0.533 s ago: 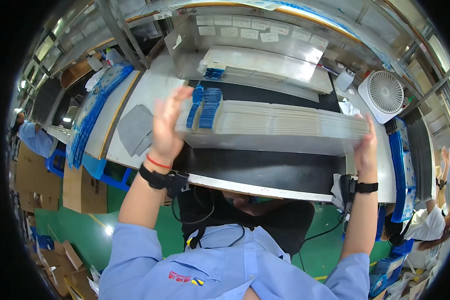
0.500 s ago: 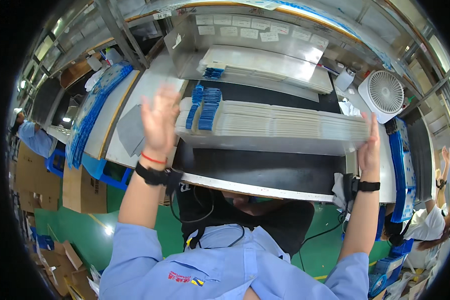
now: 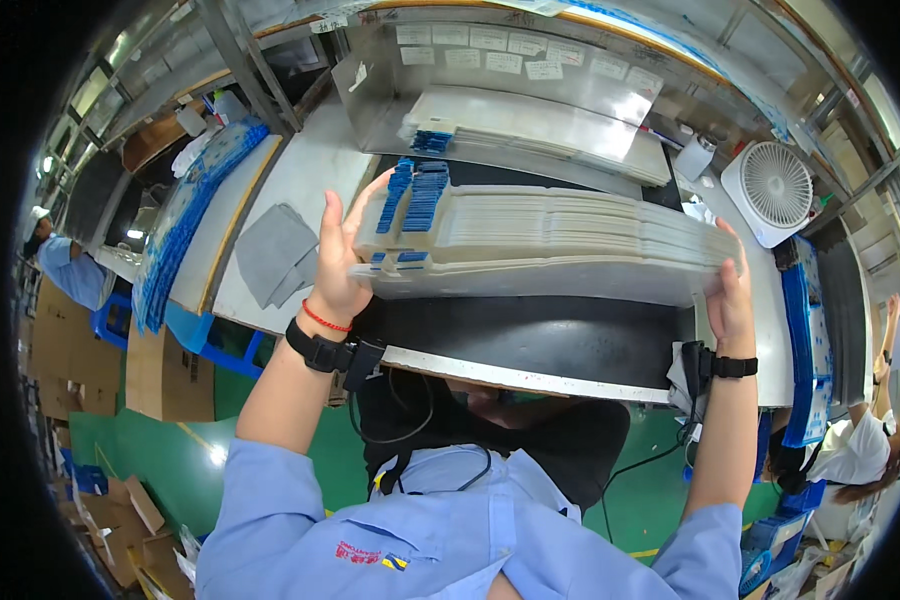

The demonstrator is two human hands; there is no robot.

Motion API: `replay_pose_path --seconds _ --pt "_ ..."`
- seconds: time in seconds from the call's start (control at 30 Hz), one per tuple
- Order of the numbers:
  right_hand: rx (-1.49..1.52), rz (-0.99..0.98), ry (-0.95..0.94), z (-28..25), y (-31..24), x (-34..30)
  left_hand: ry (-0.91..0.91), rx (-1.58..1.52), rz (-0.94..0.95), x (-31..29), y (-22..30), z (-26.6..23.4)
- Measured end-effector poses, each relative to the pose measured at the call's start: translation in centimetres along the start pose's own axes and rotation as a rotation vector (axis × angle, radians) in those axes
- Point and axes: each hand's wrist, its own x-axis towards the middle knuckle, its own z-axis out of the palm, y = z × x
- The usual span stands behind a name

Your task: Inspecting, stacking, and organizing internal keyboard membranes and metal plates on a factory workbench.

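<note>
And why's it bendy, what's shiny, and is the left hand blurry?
In the head view, the fisheye lens bows the overhead shelf edge, corners go black, glare whitens part of the metal panel and a spot on the green floor, and the left hand looks sharp.

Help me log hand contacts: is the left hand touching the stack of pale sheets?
Touching. The head view shows the left end of the stack of pale sheets meeting the left hand's palm, without visible gap.
</note>
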Motion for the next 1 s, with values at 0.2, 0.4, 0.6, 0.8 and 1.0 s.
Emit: replay_pose_path --seconds 0.2,0.4,0.6,0.8,1.0 --pt "0.199 -0.051 -0.024 -1.1 -0.6 0.4 0.175 0.053 0.172 1.7 1.2 -2.4" --pt "0.101 -0.046 -0.067 -0.2 0.4 0.2 -0.085 -0.079 0.058 0.2 0.0 0.0" --pt "0.099 -0.002 0.055 0.3 -0.2 0.7 -0.088 -0.039 0.047 0.0 0.0 -0.3" --pt "0.115 0.035 0.098 0.7 0.0 0.7 -0.021 0.159 0.281 -4.0 -0.7 1.6" --pt "0.146 0.078 0.095 0.5 -0.1 1.3 0.167 0.234 0.170 -1.3 -0.5 1.0"
